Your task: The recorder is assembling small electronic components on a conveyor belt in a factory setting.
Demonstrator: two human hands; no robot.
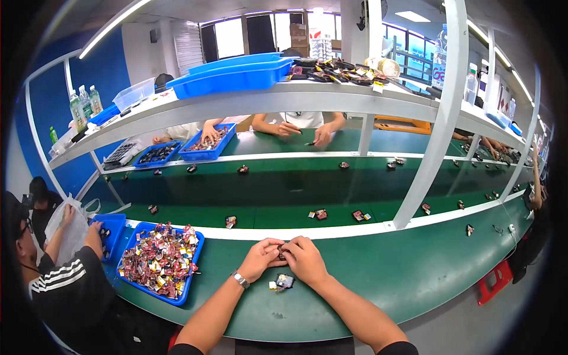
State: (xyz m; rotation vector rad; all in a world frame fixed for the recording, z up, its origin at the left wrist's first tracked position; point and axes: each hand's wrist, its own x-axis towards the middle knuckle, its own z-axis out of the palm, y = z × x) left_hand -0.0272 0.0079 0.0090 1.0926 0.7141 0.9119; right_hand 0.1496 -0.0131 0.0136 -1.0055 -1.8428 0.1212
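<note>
My left hand (261, 260), with a metal watch (241, 280) on its wrist, meets my right hand (305, 260) just above the green work surface (367, 260). Both hands are closed, fingertips pinching a small dark brownish part (281, 253) between them. Fingers cover most of it, so its exact kind does not show. Just below, nearer to me, lies a small black part with a clear-looking top (285, 281) and a white-and-yellow tag. To the left of my hands a blue tray (187, 288) is heaped with small reddish parts bearing white and yellow tags.
Beyond a white rail (260, 233), small parts (319, 214) lie spaced along a green conveyor belt (266, 220). A slanted white post (431, 142) and a shelf (236, 109) stand ahead. A co-worker (71, 278) sits at the left; others work opposite. A red stool (494, 283) is at right.
</note>
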